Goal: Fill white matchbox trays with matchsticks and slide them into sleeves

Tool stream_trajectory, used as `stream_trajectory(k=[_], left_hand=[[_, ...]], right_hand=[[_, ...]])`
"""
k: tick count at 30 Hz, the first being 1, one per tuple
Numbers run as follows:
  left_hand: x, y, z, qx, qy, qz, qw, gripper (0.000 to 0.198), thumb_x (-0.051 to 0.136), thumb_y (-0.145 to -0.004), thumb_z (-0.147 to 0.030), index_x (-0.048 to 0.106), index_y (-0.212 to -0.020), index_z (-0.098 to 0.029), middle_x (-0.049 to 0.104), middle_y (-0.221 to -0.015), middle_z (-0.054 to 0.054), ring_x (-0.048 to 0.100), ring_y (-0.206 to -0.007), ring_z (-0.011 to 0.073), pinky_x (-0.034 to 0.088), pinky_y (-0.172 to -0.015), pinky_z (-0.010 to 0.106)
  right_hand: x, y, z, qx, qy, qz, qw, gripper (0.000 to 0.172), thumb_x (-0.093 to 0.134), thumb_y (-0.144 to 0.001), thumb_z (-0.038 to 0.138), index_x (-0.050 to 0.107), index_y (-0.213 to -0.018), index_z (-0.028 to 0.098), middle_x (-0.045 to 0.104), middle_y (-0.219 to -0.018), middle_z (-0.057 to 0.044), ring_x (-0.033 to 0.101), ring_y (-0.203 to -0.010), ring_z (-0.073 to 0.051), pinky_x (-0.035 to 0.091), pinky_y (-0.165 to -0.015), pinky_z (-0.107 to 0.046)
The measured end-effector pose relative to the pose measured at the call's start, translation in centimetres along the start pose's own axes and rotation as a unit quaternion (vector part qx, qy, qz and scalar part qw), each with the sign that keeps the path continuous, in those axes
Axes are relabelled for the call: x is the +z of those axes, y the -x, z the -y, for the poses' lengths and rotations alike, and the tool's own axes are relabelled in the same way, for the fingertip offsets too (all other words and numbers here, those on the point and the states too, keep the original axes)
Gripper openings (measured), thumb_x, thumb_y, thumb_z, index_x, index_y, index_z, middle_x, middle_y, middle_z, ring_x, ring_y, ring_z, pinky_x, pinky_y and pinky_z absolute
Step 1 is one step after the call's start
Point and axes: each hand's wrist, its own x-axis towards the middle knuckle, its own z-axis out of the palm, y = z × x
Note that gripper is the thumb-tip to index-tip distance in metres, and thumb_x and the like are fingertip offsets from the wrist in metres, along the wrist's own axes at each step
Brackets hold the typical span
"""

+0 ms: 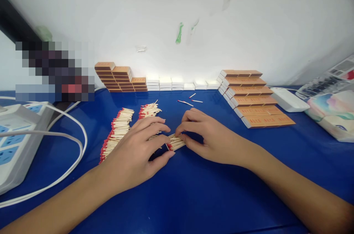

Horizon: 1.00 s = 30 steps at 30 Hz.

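Note:
A small bundle of red-tipped matches lies on the blue table between both hands. My left hand curls its fingers against the bundle's left end. My right hand pinches the bundle's right end with thumb and fingers. A long row of matches lies to the left of my left hand, and a smaller heap of matches lies behind it.
Orange matchbox stacks and white inner trays line the back wall. Several orange boxes are stepped at the right. Three loose matches lie mid-table. A white power strip with cables sits left; a white box and packets sit right.

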Motion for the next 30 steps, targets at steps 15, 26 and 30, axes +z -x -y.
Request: stream_trajectory(k=[15,26,30], left_hand=[[0.15,-0.07,0.06,0.008,0.000,-0.012,1.000,0.007,0.071,-0.099,-0.024,0.074,-0.099,-0.018,0.075,-0.117,0.009,0.062,-0.131,0.0276,0.053,-0.116,0.048],[0.20,0.05,0.03,0.011,-0.005,-0.013,1.000,0.006,0.070,-0.100,-0.023,0.073,-0.101,-0.018,0.074,-0.117,0.008,0.061,-0.130,0.0270,0.054,-0.114,0.048],[0.24,-0.04,0.08,0.006,-0.002,-0.004,1.000,0.007,0.070,-0.100,-0.024,0.072,-0.103,-0.018,0.074,-0.116,0.008,0.061,-0.130,0.0267,0.054,-0.114,0.048]], right_hand=[[0.04,-0.14,0.26,0.024,-0.003,0.012,1.000,0.009,0.062,-0.101,0.017,0.069,-0.096,0.020,0.060,-0.099,-0.005,0.057,-0.099,-0.021,0.050,-0.088,-0.038],[-0.01,0.02,0.15,0.026,0.012,0.018,0.999,0.010,0.063,-0.104,0.025,0.070,-0.098,0.020,0.061,-0.101,-0.006,0.058,-0.100,-0.022,0.051,-0.088,-0.039],[0.10,0.06,0.04,0.027,0.010,0.022,0.999,0.012,0.065,-0.104,0.027,0.069,-0.097,0.020,0.061,-0.101,-0.006,0.057,-0.100,-0.022,0.051,-0.087,-0.038]])
